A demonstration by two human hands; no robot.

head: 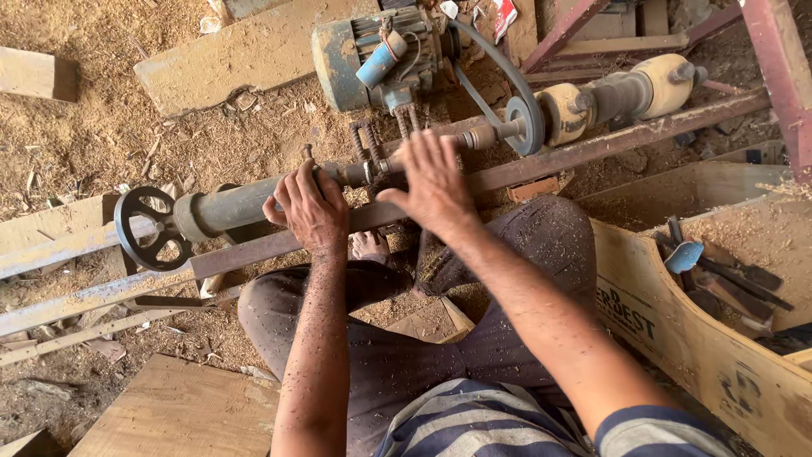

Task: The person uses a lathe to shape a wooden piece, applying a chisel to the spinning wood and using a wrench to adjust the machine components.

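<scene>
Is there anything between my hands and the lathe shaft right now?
Nothing visible. The left hand is already wrapped on the grey tailstock end, and the right hand lies flat over the shaft by the threaded bolts.

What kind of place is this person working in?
Most likely a rough woodturning workshop. Both hands, left hand and right hand, rest on a low belt-driven lathe with a motor, sawdust covers the ground, and chisels lie in a wooden box.

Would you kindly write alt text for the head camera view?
A seated person's left hand and right hand rest on a small lathe set on the sawdust-covered floor, with its motor beyond.
</scene>
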